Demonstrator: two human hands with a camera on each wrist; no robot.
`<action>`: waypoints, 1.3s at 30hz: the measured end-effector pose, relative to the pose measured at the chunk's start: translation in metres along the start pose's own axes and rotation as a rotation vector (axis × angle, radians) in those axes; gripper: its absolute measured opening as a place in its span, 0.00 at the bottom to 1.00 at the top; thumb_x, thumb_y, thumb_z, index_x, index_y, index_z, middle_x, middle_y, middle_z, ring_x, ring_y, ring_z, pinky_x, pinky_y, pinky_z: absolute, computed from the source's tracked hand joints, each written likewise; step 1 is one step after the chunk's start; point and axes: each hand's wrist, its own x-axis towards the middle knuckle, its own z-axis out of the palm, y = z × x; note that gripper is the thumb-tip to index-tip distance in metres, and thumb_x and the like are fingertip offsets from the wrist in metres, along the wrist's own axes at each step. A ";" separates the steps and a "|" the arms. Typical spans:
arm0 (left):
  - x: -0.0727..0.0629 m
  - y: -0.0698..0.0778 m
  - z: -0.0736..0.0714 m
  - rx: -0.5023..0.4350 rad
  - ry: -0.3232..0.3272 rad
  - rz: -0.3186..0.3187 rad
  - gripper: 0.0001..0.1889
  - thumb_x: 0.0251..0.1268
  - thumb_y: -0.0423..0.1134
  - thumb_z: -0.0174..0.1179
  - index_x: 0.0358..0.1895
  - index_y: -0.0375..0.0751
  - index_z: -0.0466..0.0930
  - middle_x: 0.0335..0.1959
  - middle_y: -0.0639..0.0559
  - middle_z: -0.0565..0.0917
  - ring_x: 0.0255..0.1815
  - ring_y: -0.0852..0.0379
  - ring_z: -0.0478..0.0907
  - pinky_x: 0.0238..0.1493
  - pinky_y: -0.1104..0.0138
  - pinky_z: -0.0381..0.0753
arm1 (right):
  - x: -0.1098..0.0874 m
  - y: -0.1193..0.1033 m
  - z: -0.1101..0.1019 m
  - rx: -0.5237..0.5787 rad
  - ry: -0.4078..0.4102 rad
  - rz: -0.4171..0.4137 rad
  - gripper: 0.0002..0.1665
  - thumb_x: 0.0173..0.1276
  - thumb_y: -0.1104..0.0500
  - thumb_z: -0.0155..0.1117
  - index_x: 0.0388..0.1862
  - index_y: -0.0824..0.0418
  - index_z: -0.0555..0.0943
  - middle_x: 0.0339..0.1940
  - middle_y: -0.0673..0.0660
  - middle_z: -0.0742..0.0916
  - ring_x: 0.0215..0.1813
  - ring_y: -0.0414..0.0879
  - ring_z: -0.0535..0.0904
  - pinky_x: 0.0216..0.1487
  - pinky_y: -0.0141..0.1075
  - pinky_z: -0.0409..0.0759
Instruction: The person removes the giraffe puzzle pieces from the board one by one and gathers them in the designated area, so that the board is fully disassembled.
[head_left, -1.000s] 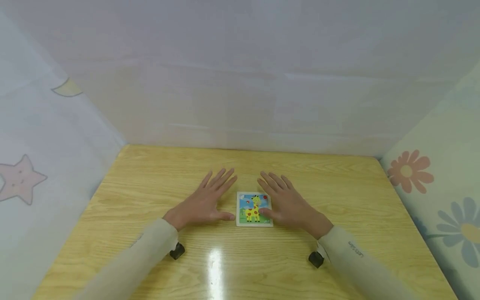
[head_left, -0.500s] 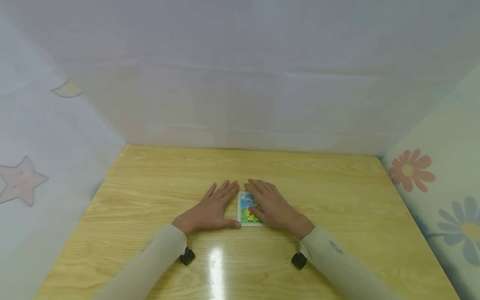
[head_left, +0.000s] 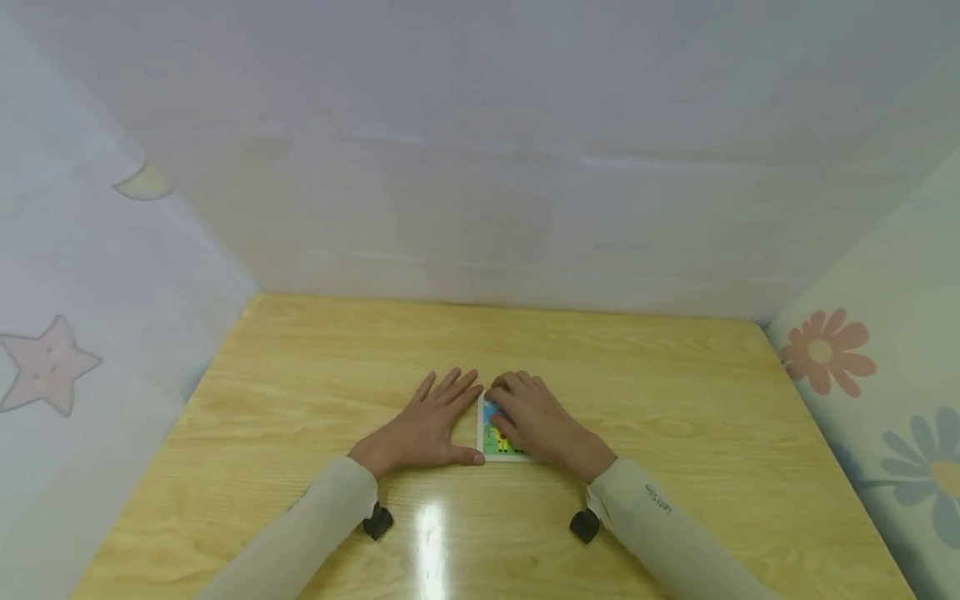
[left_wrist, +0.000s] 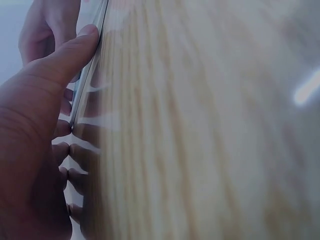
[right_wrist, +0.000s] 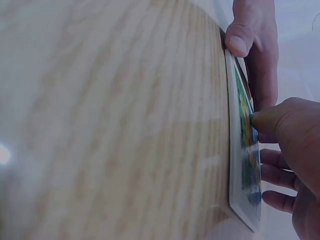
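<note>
A small square picture board (head_left: 492, 443) with a white border lies flat on the table; the giraffe on it is mostly hidden under my right hand. My left hand (head_left: 429, 427) lies beside its left edge, fingers spread, the thumb tip at the near left corner. Over the board's right part is my right hand (head_left: 545, 427), fingers slightly bent toward the far left corner. In the right wrist view, the right thumb (right_wrist: 272, 121) touches the picture's surface, and the other fingertips meet the board's far side. The board (right_wrist: 243, 167) appears there nearly edge-on.
The wooden table (head_left: 337, 333) extends around both hands. Pale cloth walls (head_left: 480, 208) rise behind it and on both sides, printed with a star (head_left: 51, 365) and flowers (head_left: 828, 352). A glare spot (head_left: 431, 542) shines near the front.
Both hands have come inward. The left thumb has reached the board's near left corner, while the right hand has slid left over the picture and bent its fingers. The board stays roughly in place.
</note>
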 end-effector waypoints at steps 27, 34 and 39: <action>0.003 0.005 -0.002 0.061 -0.032 -0.020 0.58 0.67 0.80 0.55 0.89 0.50 0.46 0.92 0.46 0.43 0.93 0.41 0.37 0.90 0.37 0.37 | 0.012 -0.001 -0.018 0.048 -0.147 0.027 0.22 0.81 0.52 0.65 0.69 0.54 0.81 0.68 0.55 0.81 0.66 0.50 0.76 0.67 0.49 0.79; 0.002 0.004 -0.001 0.075 -0.033 -0.018 0.58 0.67 0.80 0.54 0.90 0.54 0.41 0.92 0.47 0.42 0.93 0.41 0.37 0.89 0.36 0.39 | 0.013 -0.002 -0.022 0.096 -0.123 0.033 0.18 0.78 0.54 0.68 0.64 0.53 0.81 0.64 0.53 0.81 0.63 0.50 0.78 0.66 0.50 0.79; 0.002 0.005 -0.002 0.081 -0.019 -0.003 0.57 0.68 0.79 0.55 0.90 0.57 0.40 0.92 0.46 0.43 0.92 0.39 0.39 0.88 0.34 0.41 | 0.014 -0.004 -0.024 0.092 -0.101 0.031 0.19 0.76 0.54 0.72 0.61 0.54 0.82 0.62 0.51 0.83 0.64 0.51 0.78 0.68 0.50 0.76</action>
